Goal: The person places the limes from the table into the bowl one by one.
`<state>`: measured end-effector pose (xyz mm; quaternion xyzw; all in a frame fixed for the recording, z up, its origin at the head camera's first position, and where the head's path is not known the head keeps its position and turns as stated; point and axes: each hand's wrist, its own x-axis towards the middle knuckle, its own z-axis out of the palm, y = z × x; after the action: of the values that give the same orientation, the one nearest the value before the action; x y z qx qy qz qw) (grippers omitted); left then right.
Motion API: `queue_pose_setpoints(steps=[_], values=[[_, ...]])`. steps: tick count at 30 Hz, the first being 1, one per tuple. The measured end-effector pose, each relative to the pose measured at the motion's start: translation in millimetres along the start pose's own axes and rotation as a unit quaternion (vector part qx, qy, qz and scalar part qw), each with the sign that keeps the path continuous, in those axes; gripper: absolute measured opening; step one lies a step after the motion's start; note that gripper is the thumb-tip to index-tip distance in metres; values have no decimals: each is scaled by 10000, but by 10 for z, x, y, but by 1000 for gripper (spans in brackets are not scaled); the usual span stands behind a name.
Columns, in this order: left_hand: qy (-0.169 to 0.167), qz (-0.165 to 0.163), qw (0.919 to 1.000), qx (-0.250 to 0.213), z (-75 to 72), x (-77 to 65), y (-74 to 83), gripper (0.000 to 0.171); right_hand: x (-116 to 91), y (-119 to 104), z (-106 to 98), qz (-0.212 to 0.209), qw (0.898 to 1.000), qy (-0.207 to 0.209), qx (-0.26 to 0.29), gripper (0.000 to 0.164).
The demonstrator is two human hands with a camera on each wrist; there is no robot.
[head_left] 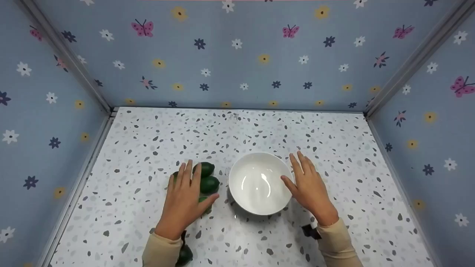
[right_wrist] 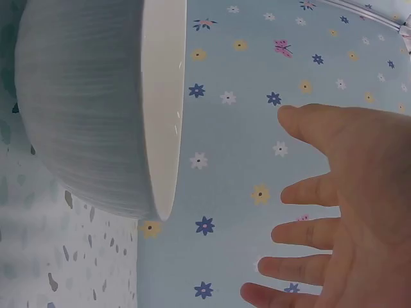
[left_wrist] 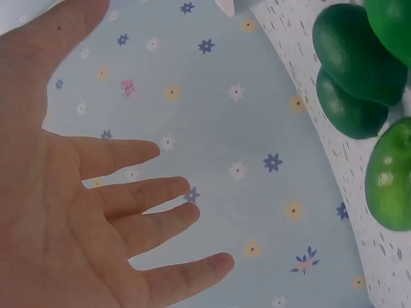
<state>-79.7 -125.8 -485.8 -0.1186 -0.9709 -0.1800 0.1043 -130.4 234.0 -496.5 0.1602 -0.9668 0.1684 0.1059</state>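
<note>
My left hand [head_left: 184,202] is held over a cluster of green fruits with its fingers straight and spread, gripping nothing. The fruits are smooth ovals with pointed tips, like limes: two dark ones [head_left: 209,184] show beside the fingers, and others are partly covered by the hand. In the left wrist view a lighter green fruit [left_wrist: 390,176] lies beside the darker ones [left_wrist: 356,54]. A white round bowl [head_left: 259,183] stands upright to their right, with nothing inside. My right hand [head_left: 308,187] is at the bowl's right rim, fingers extended and holding nothing; its thumb overlaps the rim in the head view.
Another dark green fruit [head_left: 184,256] sits near the left sleeve at the front. A small black object [head_left: 311,231] shows beside the right sleeve. The speckled white tabletop [head_left: 259,129] is enclosed by blue flowered panels [head_left: 237,66] at the back and both sides.
</note>
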Motion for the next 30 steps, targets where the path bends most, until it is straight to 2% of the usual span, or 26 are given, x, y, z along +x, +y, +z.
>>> queue_pose_setpoints(steps=[9, 15, 18, 24, 30], values=[[-97, -396, 9988, -268, -77, -52, -253, 94, -12, 11, 116, -13, 9993, -315, 183, 69], [-228, -607, 9961, -598, -60, -39, -466, 95, -20, 40, 221, 68, 9979, -543, 332, 68], [-441, -812, 9921, -848, 7, -16, -614, 96, -26, 63, 274, 40, 9976, -592, 343, 67], [-962, -1355, 9758, -1420, 265, -24, -934, 98, -33, 99, 364, -333, 9985, -381, 231, 58], [-1085, -1542, 9679, -1661, 417, -28, -1062, 97, -10, 118, 411, -445, 9983, -153, 357, 50]])
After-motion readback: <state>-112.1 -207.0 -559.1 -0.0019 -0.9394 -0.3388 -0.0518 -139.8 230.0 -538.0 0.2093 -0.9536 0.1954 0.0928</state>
